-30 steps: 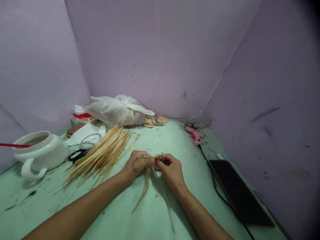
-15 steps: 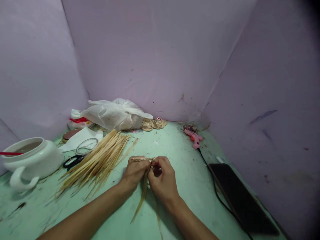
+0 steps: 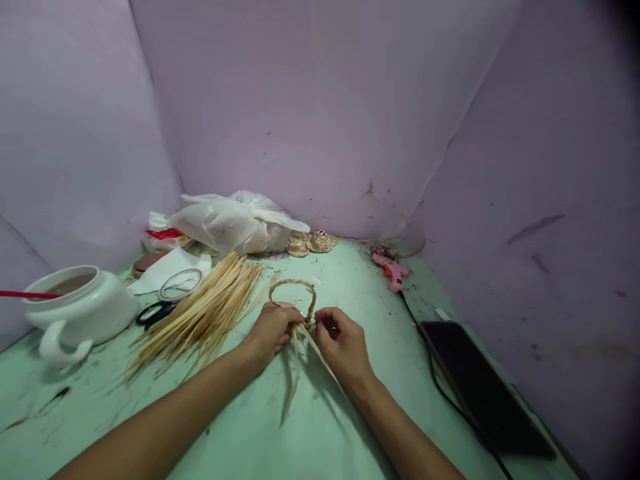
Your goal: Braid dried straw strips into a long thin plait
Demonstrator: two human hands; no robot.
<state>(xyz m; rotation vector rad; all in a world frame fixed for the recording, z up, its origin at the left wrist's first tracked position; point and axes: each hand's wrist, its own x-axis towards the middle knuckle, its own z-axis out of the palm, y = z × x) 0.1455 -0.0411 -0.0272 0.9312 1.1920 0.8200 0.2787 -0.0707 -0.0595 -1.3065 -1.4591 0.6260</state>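
Observation:
A loop of braided straw (image 3: 293, 283) stands up above my two hands, its braid curving round to the right and down. My left hand (image 3: 274, 329) is closed on the lower part of this loop, with thumb and fingers pressed together. Long loose straw ends (image 3: 294, 390) hang from beneath its fingertips toward me. On the right side of the loop, my right hand (image 3: 344, 340) pinches at the lower end of the braid with bent fingers; the exact contact is small and partly hidden. One pale strand runs down beside this hand.
Left of my hands lies a bundle of straw strips (image 3: 210, 307), beside black-handled scissors (image 3: 155, 313) and a roll of tape (image 3: 181, 285). A white pot (image 3: 83, 317) stands farther left. On the right are a pink glue gun (image 3: 393, 271), its cord and a dark phone-like slab (image 3: 485, 387). A plastic bag (image 3: 235, 223) sits behind.
The braided loop has come up into view, standing above the hands. My right hand has shifted slightly right, away from the left, and the loose ends have swung.

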